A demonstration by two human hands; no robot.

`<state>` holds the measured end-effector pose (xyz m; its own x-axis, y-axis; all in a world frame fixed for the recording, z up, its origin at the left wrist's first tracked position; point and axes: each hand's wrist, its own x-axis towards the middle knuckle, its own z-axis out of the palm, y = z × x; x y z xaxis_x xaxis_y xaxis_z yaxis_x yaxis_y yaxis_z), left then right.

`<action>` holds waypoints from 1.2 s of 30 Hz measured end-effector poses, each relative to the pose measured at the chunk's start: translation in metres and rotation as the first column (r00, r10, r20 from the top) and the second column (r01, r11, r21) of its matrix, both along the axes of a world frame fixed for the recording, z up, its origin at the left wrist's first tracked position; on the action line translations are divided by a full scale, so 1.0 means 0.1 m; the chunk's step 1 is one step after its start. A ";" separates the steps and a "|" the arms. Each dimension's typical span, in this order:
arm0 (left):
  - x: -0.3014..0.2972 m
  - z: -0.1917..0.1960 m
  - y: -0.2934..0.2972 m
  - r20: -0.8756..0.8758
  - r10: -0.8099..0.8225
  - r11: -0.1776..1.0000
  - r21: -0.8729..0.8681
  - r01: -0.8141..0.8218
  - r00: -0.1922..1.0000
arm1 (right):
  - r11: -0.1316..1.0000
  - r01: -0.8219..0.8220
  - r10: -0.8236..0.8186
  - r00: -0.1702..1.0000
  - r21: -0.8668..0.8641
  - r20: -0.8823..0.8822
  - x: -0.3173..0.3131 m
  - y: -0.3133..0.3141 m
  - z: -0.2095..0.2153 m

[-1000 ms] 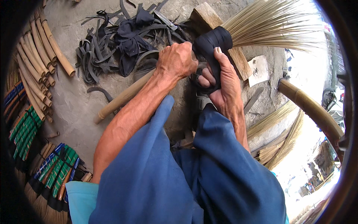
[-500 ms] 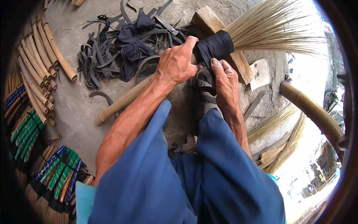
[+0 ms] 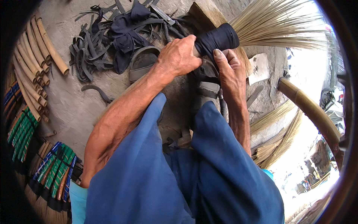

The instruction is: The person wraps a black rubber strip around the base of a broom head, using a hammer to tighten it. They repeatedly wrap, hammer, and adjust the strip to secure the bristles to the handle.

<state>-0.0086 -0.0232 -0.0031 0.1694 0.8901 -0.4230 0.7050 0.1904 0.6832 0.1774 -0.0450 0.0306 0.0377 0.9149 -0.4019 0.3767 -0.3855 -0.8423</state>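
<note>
Black wrapping [image 3: 218, 38] binding the neck of a straw broom [image 3: 276, 24], lying at upper centre, long axis running from lower left toward the fanned bristles at upper right. Left hand [image 3: 179, 56] closing firmly around the handle end just left of the wrap, right hand [image 3: 229, 72] pressing thumb and fingers up against its underside, slightly nearer the bristles. Handle disappearing beneath the left forearm, right fingertips hidden behind the wrap; dark rubber strips [image 3: 93, 48] and bamboo sticks [image 3: 37, 52] lying well apart at left.
</note>
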 end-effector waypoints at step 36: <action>-0.02 -0.03 -0.07 -0.216 0.039 0.992 0.126 -0.012 0.976 | 0.888 0.202 -0.432 0.678 -0.414 -0.595 -0.35 0.02 0.17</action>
